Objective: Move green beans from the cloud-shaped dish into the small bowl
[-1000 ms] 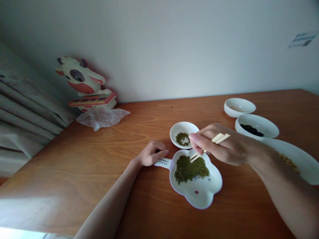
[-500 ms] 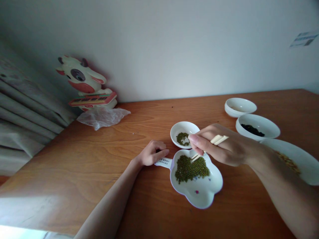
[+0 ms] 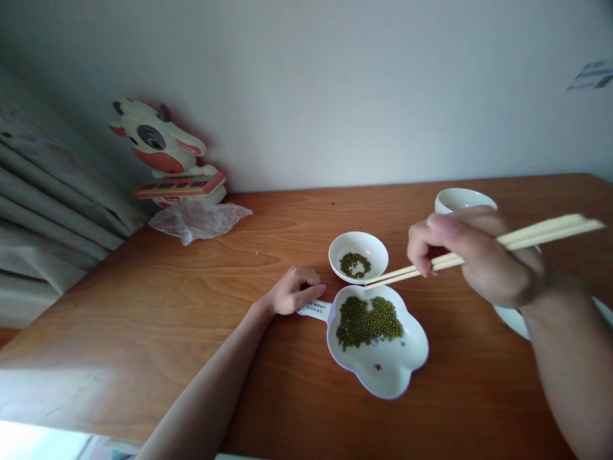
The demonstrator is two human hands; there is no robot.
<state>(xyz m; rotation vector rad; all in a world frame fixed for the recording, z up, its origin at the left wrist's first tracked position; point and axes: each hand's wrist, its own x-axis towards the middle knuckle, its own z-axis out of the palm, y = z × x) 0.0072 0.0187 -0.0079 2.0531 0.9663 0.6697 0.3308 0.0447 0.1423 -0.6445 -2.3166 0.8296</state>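
Observation:
My right hand (image 3: pixel 479 252) grips a pair of wooden chopsticks (image 3: pixel 522 236). Their tips are by the near rim of a small white bowl (image 3: pixel 378 249), above the far edge of a flower-shaped dish (image 3: pixel 407 370). No bean shows clearly at the tips. Mung beans (image 3: pixel 366 322) cover the far half of the dish, with a small gap among them; a few more green beans (image 3: pixel 355 263) lie in the bowl. My left hand (image 3: pixel 295 291) rests on the table with curled fingers, its thumb against the end of the dish's labelled handle (image 3: pixel 316 310).
Behind my right hand stands a white bowl (image 3: pixel 457 197), and other white dishes there are mostly hidden by the hand and forearm. At the back left a cow-shaped toy keyboard (image 3: pixel 179 185) leans by the wall, with a crumpled plastic bag (image 3: pixel 198 220) before it.
My right hand has moved right and up, lifting the chopsticks out of the beans to the gap between dish and bowl. A notch has appeared among the beans. My left hand stays put.

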